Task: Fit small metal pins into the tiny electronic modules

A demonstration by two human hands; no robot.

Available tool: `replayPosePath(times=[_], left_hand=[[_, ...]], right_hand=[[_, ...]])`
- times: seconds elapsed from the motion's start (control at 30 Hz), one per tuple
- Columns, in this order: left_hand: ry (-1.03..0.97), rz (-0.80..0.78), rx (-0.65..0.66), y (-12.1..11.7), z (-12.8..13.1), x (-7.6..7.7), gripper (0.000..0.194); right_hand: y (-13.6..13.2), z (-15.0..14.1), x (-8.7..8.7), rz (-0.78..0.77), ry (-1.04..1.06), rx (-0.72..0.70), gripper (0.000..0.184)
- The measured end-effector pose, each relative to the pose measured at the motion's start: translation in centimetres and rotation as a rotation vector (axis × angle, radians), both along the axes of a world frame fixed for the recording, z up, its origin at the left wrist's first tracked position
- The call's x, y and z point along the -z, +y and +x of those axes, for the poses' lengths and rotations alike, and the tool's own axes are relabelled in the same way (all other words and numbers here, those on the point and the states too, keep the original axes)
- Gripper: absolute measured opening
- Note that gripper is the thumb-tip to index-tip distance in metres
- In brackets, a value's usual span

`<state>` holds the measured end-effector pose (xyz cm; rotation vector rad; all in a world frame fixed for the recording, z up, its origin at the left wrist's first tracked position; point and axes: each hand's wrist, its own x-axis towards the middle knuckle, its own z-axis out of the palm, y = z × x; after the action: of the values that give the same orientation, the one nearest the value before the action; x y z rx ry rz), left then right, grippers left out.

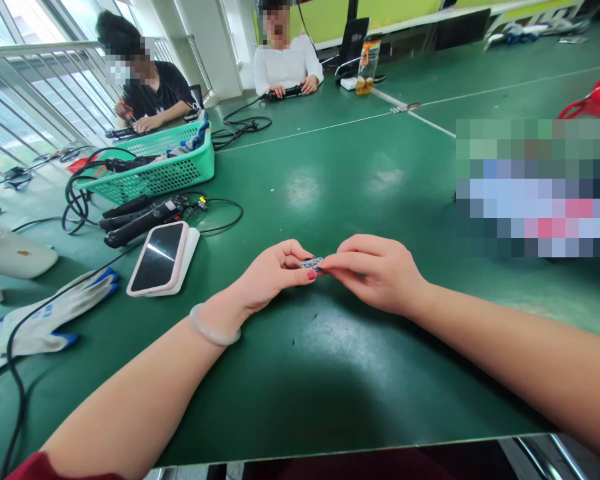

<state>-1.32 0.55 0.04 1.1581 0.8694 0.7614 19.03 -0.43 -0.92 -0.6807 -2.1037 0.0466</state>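
Observation:
A small flat blue-grey piece (311, 264) with light and dark markings is held just above the green table (300, 373); its exact kind is too small to make out. My left hand (275, 270), with a pale bangle at the wrist, pinches it between thumb and fingers. From the other side my right hand (380, 270) meets its right end, fingertips pressed together on that edge. Fingers cover part of the piece at both ends.
To the left lie a phone (160, 257), a white-and-blue work glove (55, 320), black corded tools (143, 220) and a green basket (165, 170) of cables. Two people (150, 93) sit across the table. A bottle (368, 67) stands at the back; a blurred-out patch covers the right side.

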Motion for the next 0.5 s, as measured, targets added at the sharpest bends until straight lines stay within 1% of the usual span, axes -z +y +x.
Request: replayPosePath(times=[0.03,0.07,0.1,0.17,0.23,0.3,0.33,0.4,0.5], left_hand=[[-0.002,-0.004,0.007,0.0,0.0,0.0,0.034],[0.002,-0.003,0.006,0.0,0.0,0.0,0.033],[0.013,0.003,-0.002,0.0,0.0,0.0,0.032],[0.055,0.018,-0.024,0.0,0.1,0.0,0.032],[0.125,0.036,-0.034,0.0,0.2,0.0,0.032],[0.201,0.057,-0.020,-0.1,0.3,0.1,0.032],[0.228,0.066,-0.008,-0.1,0.3,0.1,0.031],[0.260,0.077,0.014,-0.1,0.4,0.1,0.031],[0.284,0.090,0.032,-0.2,0.5,0.1,0.031]], right_hand=[[0.0,0.1,0.0,0.054,-0.029,0.000,0.015],[0.1,0.2,0.0,0.076,-0.051,0.012,0.017],[0.2,0.3,0.0,0.063,-0.070,0.038,0.018],[0.7,0.6,0.2,-0.053,-0.127,0.127,0.020],[1.3,1.0,0.5,-0.236,-0.239,0.209,0.019],[1.9,1.4,0.8,-0.397,-0.332,0.235,0.016],[2.1,1.5,1.0,-0.458,-0.368,0.221,0.016],[2.4,1.6,1.1,-0.520,-0.410,0.208,0.013],[2.5,1.5,1.1,-0.545,-0.436,0.222,0.012]])
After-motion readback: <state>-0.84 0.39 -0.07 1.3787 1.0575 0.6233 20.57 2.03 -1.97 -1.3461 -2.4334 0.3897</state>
